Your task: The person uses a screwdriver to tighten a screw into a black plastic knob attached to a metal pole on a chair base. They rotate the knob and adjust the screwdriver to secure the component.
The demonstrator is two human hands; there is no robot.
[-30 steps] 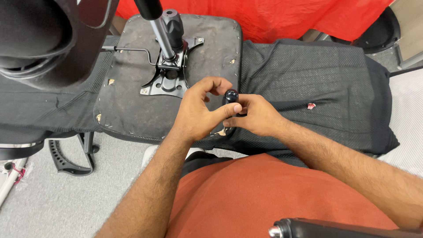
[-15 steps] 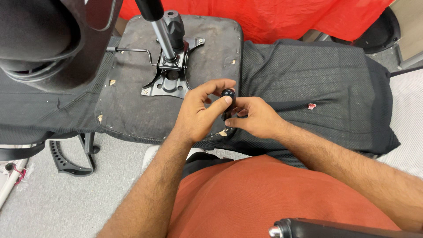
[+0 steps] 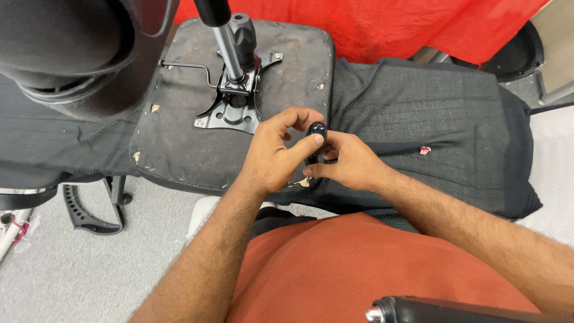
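fingers of left hand (image 3: 272, 158) and right hand (image 3: 350, 164) pinch one black knob (image 3: 317, 128).

The black knob (image 3: 317, 129) is mostly hidden by the left hand (image 3: 275, 152) and right hand (image 3: 350, 164).

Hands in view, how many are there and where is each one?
2. The left hand and the right hand meet at the near edge of the upturned seat, both pinching a small black knob. No other person's hands show.
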